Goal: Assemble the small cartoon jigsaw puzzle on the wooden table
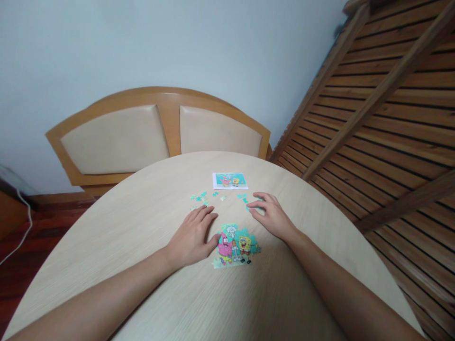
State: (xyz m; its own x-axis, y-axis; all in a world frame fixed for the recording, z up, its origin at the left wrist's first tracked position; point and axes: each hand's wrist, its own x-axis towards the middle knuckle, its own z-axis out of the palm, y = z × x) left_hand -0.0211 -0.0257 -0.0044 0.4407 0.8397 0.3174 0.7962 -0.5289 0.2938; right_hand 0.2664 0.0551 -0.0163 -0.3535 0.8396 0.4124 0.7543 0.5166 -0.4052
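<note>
A partly assembled jigsaw puzzle [234,246] with pink, yellow and pale green cartoon figures lies flat on the table, its edges uneven. My left hand [194,234] rests open beside it, palm down, the thumb at the puzzle's left edge. Loose teal puzzle pieces [199,196] are scattered just beyond my left fingertips. My right hand [270,214] is past the puzzle's upper right, fingers apart and curved over the table. Near its fingertips lie several more teal pieces [243,197]; the hand partly covers that group. I see nothing between its fingers.
A reference picture [231,180] with the same cartoon figures lies farther back on the round wooden table [149,203]. Behind the table stands a wooden headboard [170,123] with cream panels, against a pale wall. Slatted wood [384,118] leans along the right. A white cable [28,218] hangs at far left.
</note>
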